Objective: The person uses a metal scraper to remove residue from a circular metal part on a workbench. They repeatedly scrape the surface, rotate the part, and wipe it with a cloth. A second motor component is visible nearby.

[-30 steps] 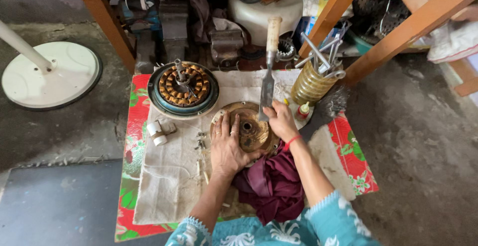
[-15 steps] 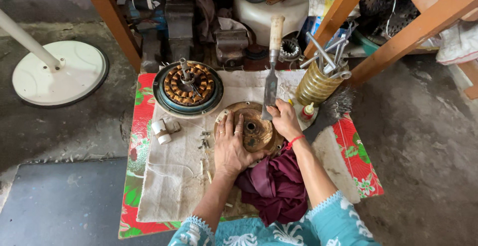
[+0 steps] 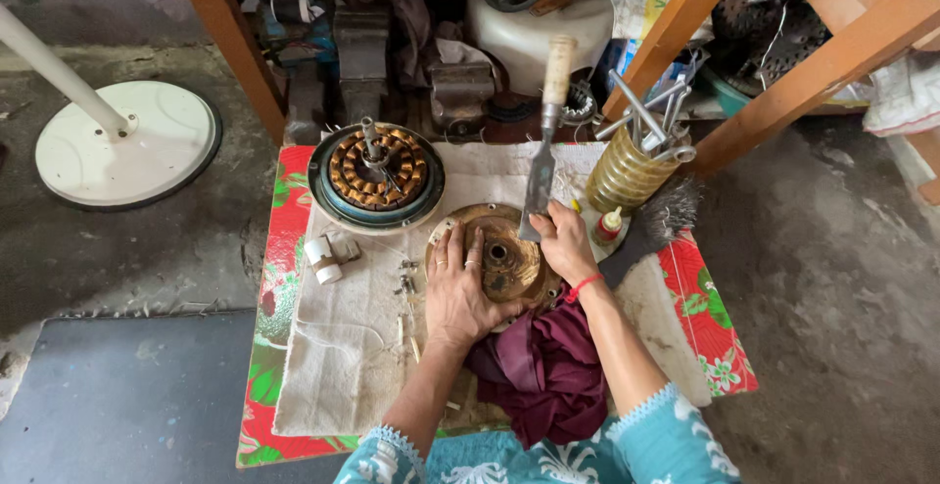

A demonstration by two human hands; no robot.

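Observation:
My left hand (image 3: 455, 288) lies flat on the left side of a round, rusty brown motor cover (image 3: 504, 264) on a cloth-covered low table. My right hand (image 3: 565, 242) rests on the cover's right edge and grips the blade of a chisel (image 3: 544, 141) with a pale wooden handle, which points away from me. The blade tip sits at the cover's upper rim. A dark maroon cloth (image 3: 543, 367) lies bunched under my forearms.
A fan stator with copper windings (image 3: 377, 171) sits at the back left of the table. A yellow jar of tools (image 3: 632, 166), a small glue bottle (image 3: 609, 225), a wire brush (image 3: 666, 215), a white capacitor (image 3: 320, 259) and several screws (image 3: 406, 278) lie around. A white fan base (image 3: 122, 141) stands on the floor at left.
Both hands stay on the motor cover; the chisel has shifted only slightly. The view has moved a little.

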